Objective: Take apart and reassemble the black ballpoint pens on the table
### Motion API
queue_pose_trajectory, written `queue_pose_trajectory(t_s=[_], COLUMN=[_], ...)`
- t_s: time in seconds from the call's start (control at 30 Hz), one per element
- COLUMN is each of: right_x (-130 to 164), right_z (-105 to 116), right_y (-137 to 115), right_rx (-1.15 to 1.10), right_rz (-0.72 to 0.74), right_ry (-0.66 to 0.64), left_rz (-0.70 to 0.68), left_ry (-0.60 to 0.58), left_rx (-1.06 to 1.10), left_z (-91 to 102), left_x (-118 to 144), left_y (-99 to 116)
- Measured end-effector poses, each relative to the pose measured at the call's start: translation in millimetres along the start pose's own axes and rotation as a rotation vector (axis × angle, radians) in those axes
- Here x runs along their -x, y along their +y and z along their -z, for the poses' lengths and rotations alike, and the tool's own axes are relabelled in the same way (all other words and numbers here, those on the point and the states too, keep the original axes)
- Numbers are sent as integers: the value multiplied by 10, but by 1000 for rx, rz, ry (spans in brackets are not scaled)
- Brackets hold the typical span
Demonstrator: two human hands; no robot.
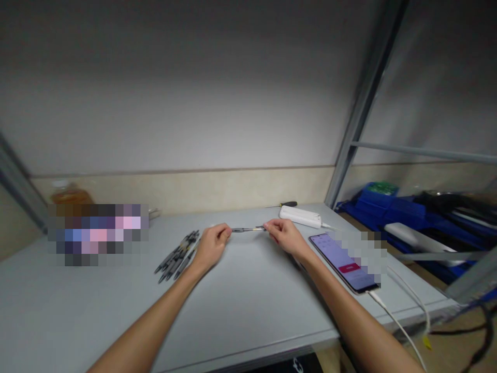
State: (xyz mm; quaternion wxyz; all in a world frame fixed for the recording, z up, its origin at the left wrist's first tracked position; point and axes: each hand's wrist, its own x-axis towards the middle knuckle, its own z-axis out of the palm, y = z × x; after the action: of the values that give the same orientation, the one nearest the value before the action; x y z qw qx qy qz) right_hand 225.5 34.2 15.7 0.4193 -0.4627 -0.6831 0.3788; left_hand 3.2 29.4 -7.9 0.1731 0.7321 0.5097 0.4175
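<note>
My left hand and right hand hold a pen level between them above the middle of the table, each pinching one end. A pile of pens lies on the table just left of my left hand, while a phone lies right of my right hand with a cable running from its near end over the table's edge. Behind my right hand a power bank rests near the wall, with a screwdriver behind it.
</note>
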Motion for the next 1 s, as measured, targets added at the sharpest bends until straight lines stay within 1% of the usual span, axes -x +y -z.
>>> queue_pose_trajectory(t_s=[0.2, 0.23, 0.3, 0.4, 0.47, 0.53, 0.6, 0.67, 0.77, 0.87, 1.0], right_x=[2, -4, -20, -39, -46, -48, -51, -54, -61, -65, -75], right_z=[-5, -8, -17, -31, -35, -34, -29, -22, -9, -1, 2], right_y=[19, 24, 28, 12, -8, -27, -34, -26, 2, 23, 36], right_rx=[-279, -329, -426, -584, -655, -672, -663, -649, -622, -602, -575], right_rz=[-124, -149, -175, -115, -44, 7, 41, 65, 81, 95, 121], right_ry=[-58, -60, -23, 73, 99, 124, 171, 225, 297, 312, 324], left_rz=[-105, -124, -152, -152, -161, -213, -268, -270, -205, -171, -171], left_ry=[67, 79, 106, 113, 48, -54, -114, -109, -73, -81, -98], left_rx=[-137, -152, -163, -147, -137, -137, -137, -140, -143, -149, -166], left_z=[27, 26, 16, -21, -57, -89, -108, -111, -99, -90, -91], left_x=[40, 43, 47, 52, 58, 68, 74, 75, 68, 65, 69], left_y=[122, 135, 152, 148, 130, 108, 88, 69, 46, 39, 58])
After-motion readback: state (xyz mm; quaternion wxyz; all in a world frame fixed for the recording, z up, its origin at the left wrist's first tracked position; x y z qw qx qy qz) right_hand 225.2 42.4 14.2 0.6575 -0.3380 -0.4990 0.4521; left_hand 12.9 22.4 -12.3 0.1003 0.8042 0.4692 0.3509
